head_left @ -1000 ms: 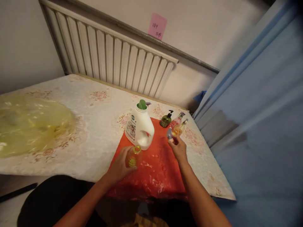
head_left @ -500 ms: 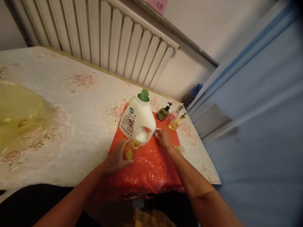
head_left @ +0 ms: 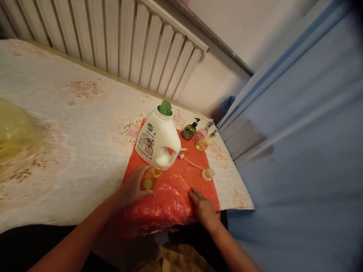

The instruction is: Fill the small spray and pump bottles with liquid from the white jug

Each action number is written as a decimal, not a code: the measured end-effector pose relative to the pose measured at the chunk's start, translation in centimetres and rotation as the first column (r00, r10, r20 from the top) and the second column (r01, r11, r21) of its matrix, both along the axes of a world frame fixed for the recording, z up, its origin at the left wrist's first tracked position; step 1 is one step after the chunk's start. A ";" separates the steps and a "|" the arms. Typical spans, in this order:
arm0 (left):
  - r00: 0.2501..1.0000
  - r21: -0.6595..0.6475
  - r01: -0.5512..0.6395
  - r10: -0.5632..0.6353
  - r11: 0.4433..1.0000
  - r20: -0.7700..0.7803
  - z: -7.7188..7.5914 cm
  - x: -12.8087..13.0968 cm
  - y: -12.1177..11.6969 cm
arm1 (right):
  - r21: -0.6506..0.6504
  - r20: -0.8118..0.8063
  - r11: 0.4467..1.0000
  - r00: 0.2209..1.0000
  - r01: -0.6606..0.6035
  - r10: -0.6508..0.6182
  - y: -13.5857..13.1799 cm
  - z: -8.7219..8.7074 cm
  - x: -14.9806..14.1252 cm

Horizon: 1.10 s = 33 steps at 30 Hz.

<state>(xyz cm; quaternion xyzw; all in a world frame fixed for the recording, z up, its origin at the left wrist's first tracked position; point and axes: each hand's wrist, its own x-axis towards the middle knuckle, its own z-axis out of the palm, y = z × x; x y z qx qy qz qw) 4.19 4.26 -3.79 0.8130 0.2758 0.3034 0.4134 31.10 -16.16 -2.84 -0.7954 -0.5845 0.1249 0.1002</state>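
Observation:
My left hand (head_left: 134,187) is wrapped round a small clear yellow bottle (head_left: 149,180) with an uncapped mouth, at the left of a red plastic sheet (head_left: 172,192). My right hand (head_left: 204,207) rests on the sheet's right front part, fingers stretched out, holding nothing. Behind the yellow bottle stands a large white detergent jug (head_left: 161,139), its neck filled by a green pouring spout (head_left: 165,108). Right of the jug's handle lies a spray head (head_left: 181,154) with a thin tube. By the tube's end is a small translucent cap (head_left: 208,174).
A dark green pump bottle (head_left: 189,130), a pink spray bottle (head_left: 202,133) and a yellow spray bottle (head_left: 204,142) stand behind right. A yellow plastic bag (head_left: 15,130) lies left on the flowered tablecloth (head_left: 70,151). A radiator (head_left: 113,41) runs behind; a blue curtain (head_left: 297,151) hangs right.
My right hand has let go of the spray head beside the jug and drawn back toward me onto the sheet. My left hand still holds the yellow bottle. The view has shifted slightly.

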 end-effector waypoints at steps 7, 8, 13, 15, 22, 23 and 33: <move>0.999 0.009 -0.007 0.007 1.000 0.036 -0.1 0.0 0.2 | 0.179 -0.195 0.973 0.974 0.147 -0.111 -0.3 -0.1 -0.2; 0.999 0.006 -0.006 0.006 1.000 0.035 -0.1 0.0 0.3 | 0.193 -0.212 0.967 0.969 0.168 -0.126 -0.1 -0.1 -0.2; 1.000 -0.021 0.004 -0.004 1.000 0.021 -0.2 0.0 0.3 | 0.246 -0.363 0.917 0.907 0.313 -0.212 1.0 0.0 0.2; 1.000 -0.019 0.000 0.000 1.000 0.020 -0.2 0.0 0.4 | 0.232 -0.456 0.898 0.858 0.373 -0.238 1.3 0.1 0.5; 1.000 0.004 0.004 -0.004 1.000 0.022 -0.2 -0.1 0.4 | 0.158 -0.666 0.874 0.703 0.459 -0.249 1.7 0.2 0.9; 1.000 0.008 0.002 -0.002 1.000 0.022 -0.1 -0.1 0.4 | 0.161 -0.673 0.870 0.697 0.466 -0.249 1.7 0.2 0.9; 0.999 0.022 -0.002 0.001 1.000 0.035 -0.1 0.0 0.7 | 0.240 -0.563 0.865 0.789 0.441 -0.246 2.1 -0.3 1.7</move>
